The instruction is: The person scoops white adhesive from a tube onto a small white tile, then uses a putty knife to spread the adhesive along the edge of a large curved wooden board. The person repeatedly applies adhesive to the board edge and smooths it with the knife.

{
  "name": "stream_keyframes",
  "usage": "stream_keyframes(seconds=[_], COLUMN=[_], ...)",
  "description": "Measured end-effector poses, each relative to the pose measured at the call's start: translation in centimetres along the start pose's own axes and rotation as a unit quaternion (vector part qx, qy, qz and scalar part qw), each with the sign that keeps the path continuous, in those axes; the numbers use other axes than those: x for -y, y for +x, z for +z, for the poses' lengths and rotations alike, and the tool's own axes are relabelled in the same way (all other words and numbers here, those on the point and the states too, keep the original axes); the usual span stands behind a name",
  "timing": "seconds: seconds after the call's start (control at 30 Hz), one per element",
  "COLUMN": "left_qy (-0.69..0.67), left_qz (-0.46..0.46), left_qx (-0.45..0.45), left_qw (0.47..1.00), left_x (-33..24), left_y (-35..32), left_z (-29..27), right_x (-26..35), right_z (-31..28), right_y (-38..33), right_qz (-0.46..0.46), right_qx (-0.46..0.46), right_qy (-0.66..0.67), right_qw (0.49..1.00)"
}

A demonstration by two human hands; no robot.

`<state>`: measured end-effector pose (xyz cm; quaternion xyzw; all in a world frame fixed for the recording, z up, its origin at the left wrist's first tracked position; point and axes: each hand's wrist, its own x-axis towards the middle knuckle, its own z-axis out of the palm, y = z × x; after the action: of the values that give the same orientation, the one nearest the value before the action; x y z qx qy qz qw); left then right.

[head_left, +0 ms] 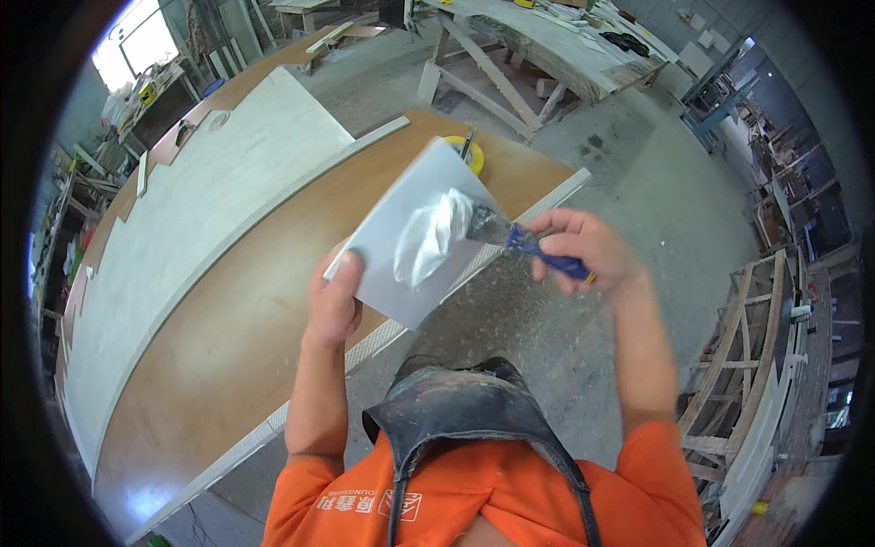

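My left hand (336, 290) grips the lower left corner of a flat white board (401, 219), thumb on top and fingers beneath. A smear of glossy white paste (428, 242) lies spread over the middle of the board. In my right hand (588, 251) is a putty knife (551, 252) with a blue handle, my fingers wrapped round it. Its blade reaches over the board's right side and meets the edge of the paste. Behind the board, a roll of yellow tape (475, 157) sits partly hidden on the brown workbench (246, 356).
A large pale panel (237, 146) with a curved edge lies on the far side of the bench. White strips (570, 187) run along the bench edge. Another table (547, 46) on wooden trestles stands beyond. Wooden frames (743, 337) lean at the right.
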<state>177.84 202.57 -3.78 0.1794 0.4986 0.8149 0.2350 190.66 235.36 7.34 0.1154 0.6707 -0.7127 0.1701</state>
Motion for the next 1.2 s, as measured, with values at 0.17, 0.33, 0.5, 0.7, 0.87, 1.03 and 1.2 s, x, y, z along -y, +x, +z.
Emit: stream_keyframes(seconds=[0.17,0.33,0.5,0.7,0.87,1.03,1.2], left_qy=[0.258,0.224,-0.138,-0.18,-0.104,-0.18,-0.364], left_qz=[-0.077,-0.15,-0.084,0.104,0.156,0.075,0.02], left_qx=[0.031,-0.103,-0.201,-0.241,-0.278,-0.224,-0.174], left_qw=[0.963,0.957,0.966,0.948,0.942,0.955,0.915], left_x=[-1.9,-0.6,0.4,0.0,2.3,1.4,0.0], left_y=[0.2,-0.3,-1.4,-1.9,-3.3,-4.0,-3.8], left_z=[2.8,3.2,0.7,-0.5,-0.1,0.2,1.0], right_x=[8.2,6.8,6.5,-0.8,-5.2,-1.4,-3.2], right_z=[3.3,11.2,11.0,12.8,13.3,10.0,9.8], right_y=[2.5,3.7,2.6,3.7,4.1,6.7,5.7], right_qz=[0.041,-0.139,-0.257,-0.036,0.045,-0.122,-0.381], right_qx=[0.099,0.096,-0.041,-0.034,0.004,-0.042,-0.164], right_qy=[-0.439,-0.729,-0.736,-0.078,0.24,0.014,-0.43], right_qw=[0.892,0.663,0.625,0.996,0.97,0.992,0.802])
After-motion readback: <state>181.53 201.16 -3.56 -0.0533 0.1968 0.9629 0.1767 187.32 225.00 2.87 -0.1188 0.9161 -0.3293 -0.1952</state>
